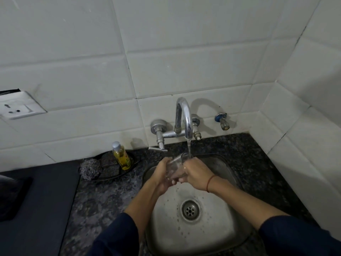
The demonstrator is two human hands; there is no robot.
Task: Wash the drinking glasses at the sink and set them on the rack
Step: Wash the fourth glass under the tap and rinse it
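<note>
Far left of the frame there's a white wall socket (17, 108) set in the tiles, and below it a dark grey surface (40, 200) next to the speckled granite counter (96, 200). A bit further right, left of centre, a black tray (135, 159) sits against the wall. It holds a ball of steel wool (90, 168), a couple of dark scrub pads (110, 169) and a small bottle of yellow dish soap (121, 157). The bottle has a label, but it's too blurry to read any brand.

In the middle, both hands are clamped on the drinking glass (177, 166) over the back of the steel sink (227, 235). The left hand (164, 174) has its fingers curled round the glass from the left, and the right hand (195, 172) wraps it from the right. The glass is tilted, rim up. Water (189, 146) runs from the chrome wall tap (184, 119) straight onto that rim.

Lower centre is the drain (190, 211), with droplets scattered round it. There's a red thread (210, 182) on the right wrist, and a small spare tap with a blue ring (222, 121) on the wall further right.
</note>
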